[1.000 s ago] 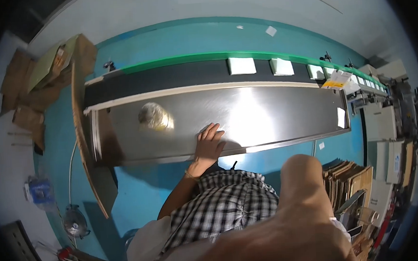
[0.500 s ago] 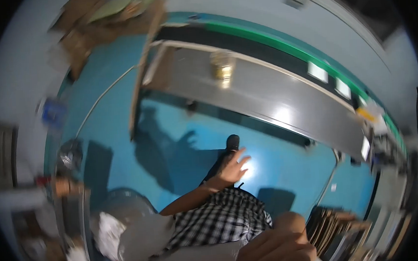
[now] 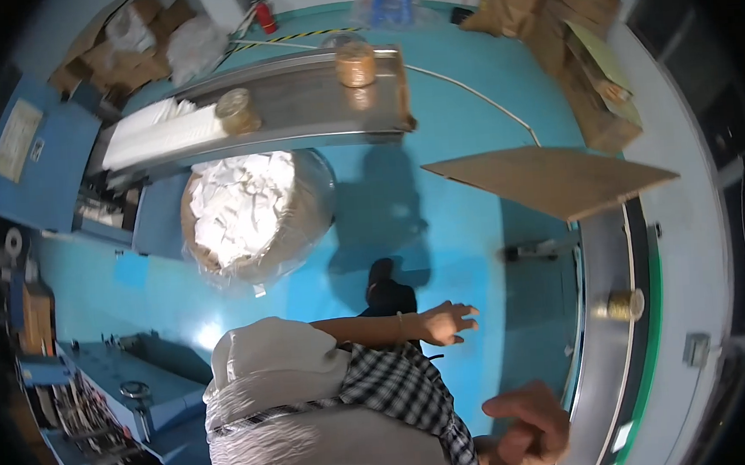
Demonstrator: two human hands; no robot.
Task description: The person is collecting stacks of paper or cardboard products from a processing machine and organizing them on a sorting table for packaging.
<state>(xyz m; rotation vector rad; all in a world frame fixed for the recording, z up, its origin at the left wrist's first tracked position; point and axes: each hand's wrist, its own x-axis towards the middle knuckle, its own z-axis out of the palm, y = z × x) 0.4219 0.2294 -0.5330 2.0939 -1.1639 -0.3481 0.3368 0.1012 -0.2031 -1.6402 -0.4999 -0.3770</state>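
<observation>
My left hand hovers over the blue floor in front of my checkered apron. Its fingers are spread and hold nothing. Lower right, my right hand is loosely curled, a gap showing between its fingers; I see nothing in it. Neither hand touches anything around it. Nearest on the right is a long metal bench bearing a small yellowish cylindrical container. Ahead to the left stands a round, plastic-lined bin full of crumpled white scraps.
A steel table ahead carries white stacks, a brownish roll and an orange roll. A cardboard sheet juts over the floor at right. Blue machinery stands at left; cartons lie far right.
My view has swung left, bringing in the steel table and scrap bin; the bench has shifted to the right side. My left hand stays spread before me; my right hand shows more clearly.
</observation>
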